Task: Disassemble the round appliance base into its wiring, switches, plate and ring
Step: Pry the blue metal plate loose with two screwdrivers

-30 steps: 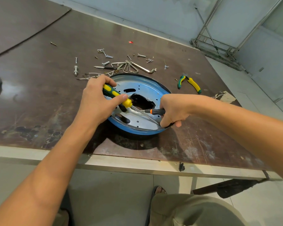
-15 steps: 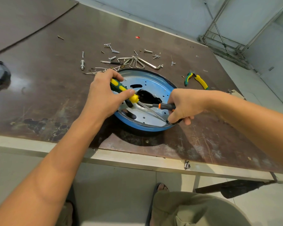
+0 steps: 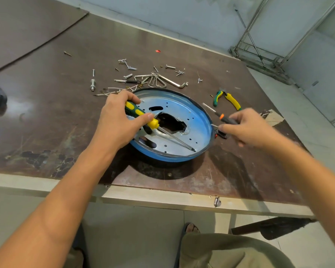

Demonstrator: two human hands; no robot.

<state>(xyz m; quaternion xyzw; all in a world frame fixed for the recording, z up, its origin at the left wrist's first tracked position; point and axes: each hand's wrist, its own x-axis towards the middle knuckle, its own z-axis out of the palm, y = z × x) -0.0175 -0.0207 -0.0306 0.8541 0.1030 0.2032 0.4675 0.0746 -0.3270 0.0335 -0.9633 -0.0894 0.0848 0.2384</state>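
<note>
Blue base (image 3: 200, 120) | left grip (image 3: 116, 121) clamps yellow screwdriver (image 3: 136, 112); right grip (image 3: 247, 128) clamps blurred small screwdriver (image 3: 221, 116); handle mostly hidden

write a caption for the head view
Left hand holds a yellow-green screwdriver in the blue round base; right hand holds a small screwdriver beside its rim.

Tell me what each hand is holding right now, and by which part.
The left hand grips the green-and-yellow screwdriver by its handle. The right hand holds a smaller black-and-orange screwdriver, also by its handle.
</note>
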